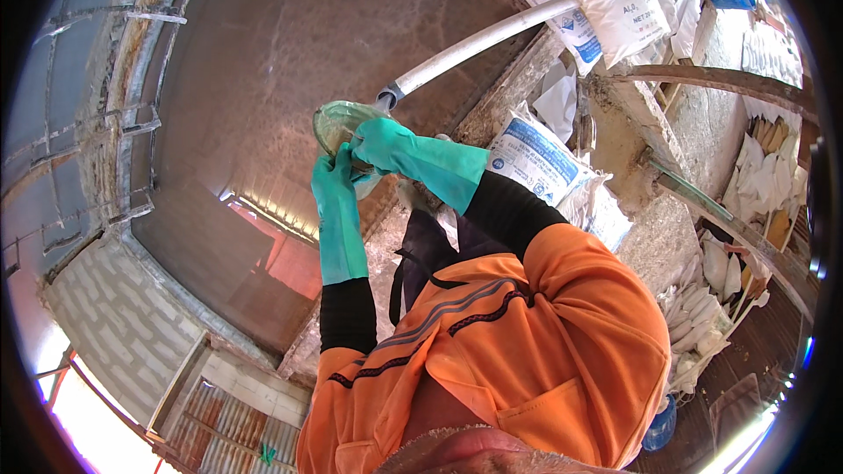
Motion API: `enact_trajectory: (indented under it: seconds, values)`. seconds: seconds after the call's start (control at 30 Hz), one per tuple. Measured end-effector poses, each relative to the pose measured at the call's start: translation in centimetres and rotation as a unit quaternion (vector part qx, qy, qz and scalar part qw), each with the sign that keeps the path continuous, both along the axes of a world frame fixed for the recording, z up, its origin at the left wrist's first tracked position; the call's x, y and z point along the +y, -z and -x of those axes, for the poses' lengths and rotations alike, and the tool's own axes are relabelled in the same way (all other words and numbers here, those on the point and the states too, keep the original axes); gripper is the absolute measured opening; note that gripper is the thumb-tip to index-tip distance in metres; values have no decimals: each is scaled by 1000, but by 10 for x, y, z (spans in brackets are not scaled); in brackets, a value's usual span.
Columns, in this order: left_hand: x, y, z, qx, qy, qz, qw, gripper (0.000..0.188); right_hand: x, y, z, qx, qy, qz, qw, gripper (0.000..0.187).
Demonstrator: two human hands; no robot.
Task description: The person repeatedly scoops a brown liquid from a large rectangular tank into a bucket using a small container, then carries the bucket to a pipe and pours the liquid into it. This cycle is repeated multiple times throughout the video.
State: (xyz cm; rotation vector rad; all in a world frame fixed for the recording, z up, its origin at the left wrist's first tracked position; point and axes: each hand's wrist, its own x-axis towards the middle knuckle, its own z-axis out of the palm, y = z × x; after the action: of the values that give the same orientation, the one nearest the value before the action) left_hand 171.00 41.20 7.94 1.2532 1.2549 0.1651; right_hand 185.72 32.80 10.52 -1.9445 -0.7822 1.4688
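At eleven o'clock from the orange shirt (553, 325), a round, translucent dish (336, 127) is showing before a brown, reflecting surface (255, 96). The gloved left hand (332, 183) is pinching its six o'clock rim; the gloved right hand (378, 142) is gripping its four o'clock side. A pale pipe (492, 42) is ending just beside, at two o'clock.

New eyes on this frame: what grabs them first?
Probably the bright green gloves near centre: the left hand and right hand hold a round, rimmed piece beside the open end of a long pale pipe. Next, the orange shirt at lower middle, and the broad brown surface, apparently liquid, at upper left of centre.
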Motion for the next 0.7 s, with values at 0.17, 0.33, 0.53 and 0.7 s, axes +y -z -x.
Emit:
enact_trajectory:
  seconds: [0.17,0.33,0.53,0.7]
  values:
    - [-7,1,-13,17,19,-16,1000,33,-10,2,-8,39,27,26,999,27]
    - [-7,15,-16,-30,62,-96,993,34,-18,30,-9,-12,35,-76,996,27]
    - [-26,-15,-31,29,74,-83,993,37,-39,18,-14,78,93,-70,990,27]
    - [-27,3,-8,-76,70,-90,990,37,-46,34,-16,-144,24,-220,965,28]
